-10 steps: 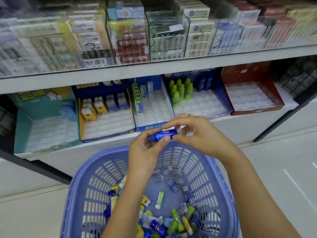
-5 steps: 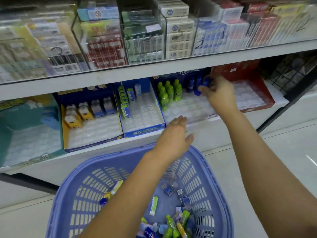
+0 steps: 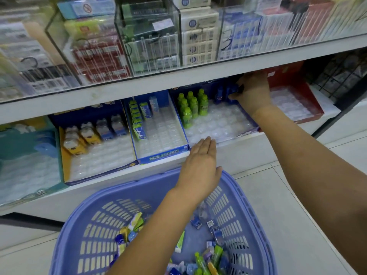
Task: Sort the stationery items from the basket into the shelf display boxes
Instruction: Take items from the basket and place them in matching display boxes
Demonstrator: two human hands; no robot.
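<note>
**Inspector:** Nearest first. What lies on the person's side of the grip?

**Clerk:** A lilac basket (image 3: 248, 197), well below and short of the grip. Mixed stationery (image 3: 206, 259) is heaped at its near end.

**Inspector:** The left hand?

**Clerk:** The left hand (image 3: 200, 161) hovers over the basket's far rim, fingers straight and together, holding nothing. Its tips reach the front of the shelf (image 3: 238, 153), short of the grip and to its left.

**Inspector:** The grip itself?

**Clerk:** The right hand (image 3: 253, 94) is at the back of the blue display box (image 3: 244, 131), fingers curled round a blue bottle (image 3: 231, 92). I cannot tell whether the bottle rests on the tray.

**Inspector:** Neighbours?

**Clerk:** A second blue bottle (image 3: 219, 95) stands just left of the grip. Green bottles (image 3: 191, 107) stand in rows further left in the same box. A red box (image 3: 315, 114) sits to the right.
</note>
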